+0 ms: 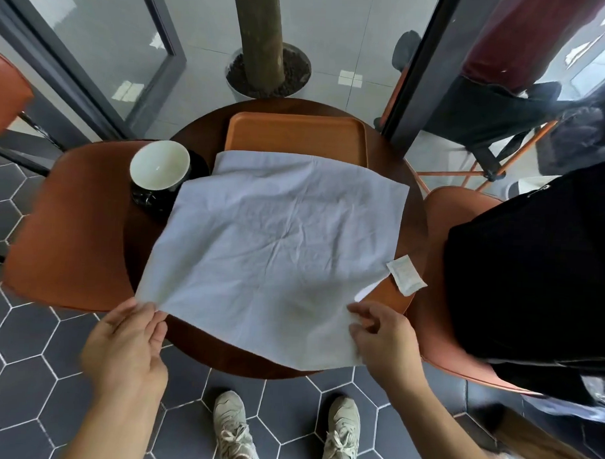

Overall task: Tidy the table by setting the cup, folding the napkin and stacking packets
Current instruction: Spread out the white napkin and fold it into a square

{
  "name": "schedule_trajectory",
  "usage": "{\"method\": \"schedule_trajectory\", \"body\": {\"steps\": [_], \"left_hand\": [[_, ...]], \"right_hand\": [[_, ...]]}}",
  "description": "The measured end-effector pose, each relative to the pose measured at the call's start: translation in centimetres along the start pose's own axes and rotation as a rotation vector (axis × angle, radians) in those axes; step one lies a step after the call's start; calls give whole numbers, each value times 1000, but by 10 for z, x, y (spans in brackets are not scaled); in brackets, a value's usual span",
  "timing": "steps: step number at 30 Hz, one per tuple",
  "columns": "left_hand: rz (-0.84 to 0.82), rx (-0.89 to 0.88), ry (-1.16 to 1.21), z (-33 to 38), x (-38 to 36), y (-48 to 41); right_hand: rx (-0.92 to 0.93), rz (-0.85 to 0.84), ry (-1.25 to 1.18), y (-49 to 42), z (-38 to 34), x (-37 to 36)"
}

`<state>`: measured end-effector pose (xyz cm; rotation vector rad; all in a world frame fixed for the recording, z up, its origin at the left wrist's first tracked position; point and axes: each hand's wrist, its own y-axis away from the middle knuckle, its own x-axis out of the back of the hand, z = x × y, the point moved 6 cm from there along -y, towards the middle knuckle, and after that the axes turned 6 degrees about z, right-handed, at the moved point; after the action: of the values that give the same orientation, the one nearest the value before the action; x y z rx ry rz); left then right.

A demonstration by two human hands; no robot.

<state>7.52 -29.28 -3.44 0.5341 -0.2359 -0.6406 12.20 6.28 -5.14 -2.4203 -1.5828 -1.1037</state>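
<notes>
A pale blue-grey napkin [276, 249] lies spread open and creased over most of the small round wooden table [221, 357]. My left hand [129, 347] pinches its near left corner. My right hand [383, 338] grips its near right edge. A black cup with a white inside [159, 164] stands upright on a dark saucer at the table's left, with the napkin's edge beside it. One white packet [406, 275] lies on the table at the right, just past the napkin's edge. Another white piece peeks out under the napkin near my right hand.
An orange-brown tray [294, 133] sits at the table's far side, partly under the napkin. Orange chairs [71, 228] flank the table left and right; dark clothing [533, 271] covers the right one. A potted trunk [265, 66] stands behind glass. My shoes [236, 429] are below.
</notes>
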Motion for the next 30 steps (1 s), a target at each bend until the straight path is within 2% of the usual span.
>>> {"method": "schedule_trajectory", "body": {"steps": [7, 10, 12, 15, 18, 21, 25, 27, 30], "left_hand": [[-37, -100, -16, 0, 7, -6], [-51, -112, -25, -5, 11, -8], [-70, -117, -43, -7, 12, -8], [-70, -141, -78, -12, 16, -7], [-52, -116, -98, -25, 18, -7], [-29, 19, -90, -38, 18, -18], [-18, 71, -287, -50, 16, -33], [-30, 28, -379, -52, 16, -34], [-64, -63, -507, -53, 21, -31]], "right_hand": [[234, 25, 12, 2, -53, 2], [230, 20, 17, 3, -52, 11], [217, 95, -2, 4, -43, 30], [122, 212, -12, 0, -11, 72], [-53, 225, -71, -5, 32, 92], [-188, 196, -289, -9, 59, 86], [-319, 180, -566, -8, 76, 77], [-330, 149, -554, -4, 81, 71], [-297, 61, -372, 3, 90, 57]]}}
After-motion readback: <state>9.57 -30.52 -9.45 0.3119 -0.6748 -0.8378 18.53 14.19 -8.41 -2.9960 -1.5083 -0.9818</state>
